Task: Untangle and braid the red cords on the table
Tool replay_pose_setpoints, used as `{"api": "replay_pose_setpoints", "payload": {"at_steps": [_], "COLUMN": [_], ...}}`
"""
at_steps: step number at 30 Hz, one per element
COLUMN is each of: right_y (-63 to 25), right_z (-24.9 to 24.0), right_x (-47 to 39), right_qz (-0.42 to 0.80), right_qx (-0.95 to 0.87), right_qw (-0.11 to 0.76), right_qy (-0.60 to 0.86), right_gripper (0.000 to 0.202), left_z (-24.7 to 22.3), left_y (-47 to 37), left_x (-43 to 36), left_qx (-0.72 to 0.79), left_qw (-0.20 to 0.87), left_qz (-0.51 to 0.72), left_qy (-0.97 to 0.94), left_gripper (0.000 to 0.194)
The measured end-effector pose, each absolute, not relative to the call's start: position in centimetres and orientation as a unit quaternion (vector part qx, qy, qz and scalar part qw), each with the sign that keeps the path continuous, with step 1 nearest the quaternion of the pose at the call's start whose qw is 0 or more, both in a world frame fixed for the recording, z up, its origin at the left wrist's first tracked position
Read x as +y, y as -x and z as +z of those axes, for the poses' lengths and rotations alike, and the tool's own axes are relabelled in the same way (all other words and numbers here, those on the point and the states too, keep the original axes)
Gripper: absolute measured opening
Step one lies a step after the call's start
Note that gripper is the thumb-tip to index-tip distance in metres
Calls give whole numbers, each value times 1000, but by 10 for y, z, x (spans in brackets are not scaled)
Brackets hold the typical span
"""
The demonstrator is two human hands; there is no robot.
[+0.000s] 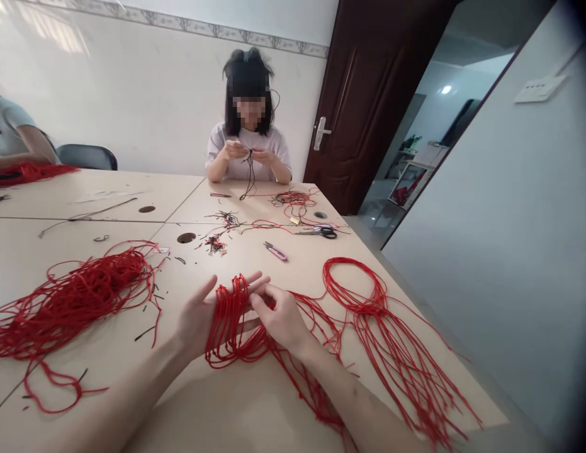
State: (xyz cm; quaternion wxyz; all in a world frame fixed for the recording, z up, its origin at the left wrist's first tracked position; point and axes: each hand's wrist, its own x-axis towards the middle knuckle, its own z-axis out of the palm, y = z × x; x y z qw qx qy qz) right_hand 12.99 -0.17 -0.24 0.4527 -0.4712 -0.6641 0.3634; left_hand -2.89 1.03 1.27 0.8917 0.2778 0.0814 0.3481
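Left hand (193, 324), open, carried knotted thin red cord loops (225, 321) around its fingers; right hand (284, 319) pinched shut beside them, contents unclear. Seemingly mid-arranging; called for spread, steady left fingers.

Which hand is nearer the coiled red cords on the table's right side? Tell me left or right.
Right. The right hand is left of the coiled red cords; the left hand is farther left, with red loops around its fingers.

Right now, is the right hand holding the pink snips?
No, the pink snips lie on the table; the right hand is at red cords looped around the left hand.
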Motion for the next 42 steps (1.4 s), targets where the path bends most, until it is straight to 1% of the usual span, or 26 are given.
{"api": "replay_pose_setpoints", "payload": {"at_steps": [7, 14, 19, 25, 30, 42], "right_y": [-132, -133, -133, -132, -132, -131], "right_z": [1, 4, 2, 2, 4, 5], "right_x": [-3, -4, -4, -4, -4, -2], "right_qz": [386, 393, 374, 377, 379, 364], "right_qx": [-642, -648, -661, -668, -669, -672], "right_qw": [469, 487, 466, 447, 437, 455], "right_qy": [467, 434, 454, 460, 466, 457], "right_gripper": [22, 15, 17, 19, 19, 17], "left_z": [16, 19, 17, 18, 18, 12], "left_y": [28, 28, 29, 29, 29, 33], "left_x": [11, 8, 8, 9, 9, 15], "left_qx": [108, 93, 86, 61, 71, 100], "left_qw": [884, 886, 886, 885, 886, 886], "left_qz": [357, 354, 351, 343, 348, 347], "left_qy": [-281, -285, -290, -308, -297, -290], "left_gripper": [65, 63, 62, 62, 62, 65]}}
